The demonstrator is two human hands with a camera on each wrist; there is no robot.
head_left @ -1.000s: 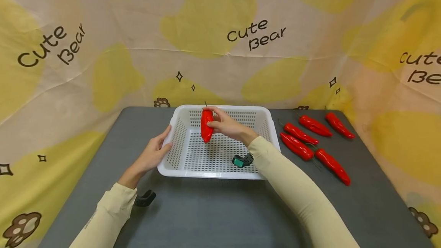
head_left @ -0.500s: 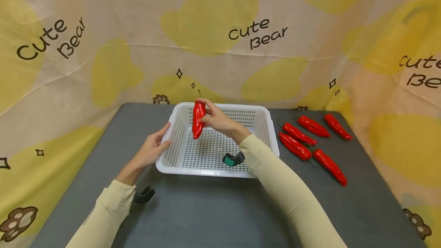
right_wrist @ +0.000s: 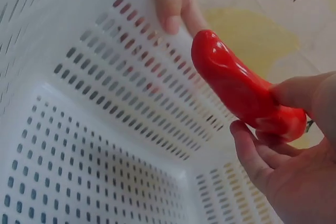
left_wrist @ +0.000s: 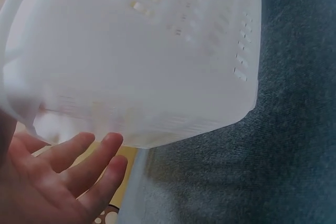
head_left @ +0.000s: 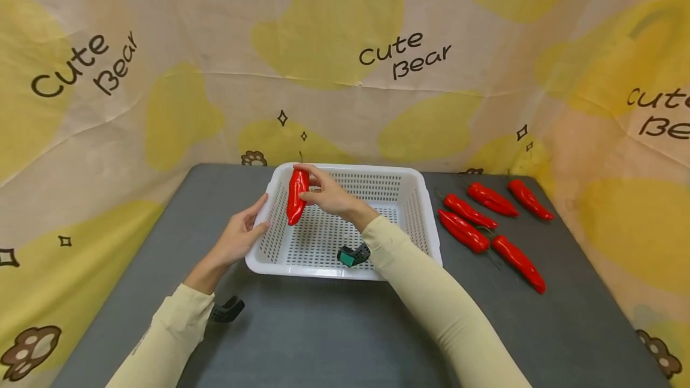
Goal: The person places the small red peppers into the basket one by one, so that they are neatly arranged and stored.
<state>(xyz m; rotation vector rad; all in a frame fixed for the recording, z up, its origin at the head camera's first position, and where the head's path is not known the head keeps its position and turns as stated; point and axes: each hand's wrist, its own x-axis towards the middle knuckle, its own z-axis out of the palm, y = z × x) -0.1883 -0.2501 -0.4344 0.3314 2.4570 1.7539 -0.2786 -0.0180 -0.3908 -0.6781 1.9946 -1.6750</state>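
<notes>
A red pepper (head_left: 298, 197), long and glossy, hangs nearly upright with its stem up over the left part of a white plastic basket (head_left: 345, 274). My right hand (head_left: 330, 196) pinches it near the stem end between thumb and fingers. In the right wrist view the pepper (right_wrist: 236, 85) is above the slotted basket floor, apart from it. At the basket's left side my left hand (head_left: 237, 237) holds the rim, thumb on top. The left wrist view shows its fingers (left_wrist: 92, 169) under the rim beside the outer wall (left_wrist: 121, 61).
Several more red peppers (head_left: 465, 231) lie on the grey table (head_left: 318, 334) to the right of the basket. A patterned cloth (head_left: 323, 29) hangs behind the table and along its sides. Each wrist wears a dark strap (head_left: 226, 310).
My right hand has carried the pepper leftward over the basket, toward its left wall. The left hand stays on the rim, and the peppers on the table have not moved.
</notes>
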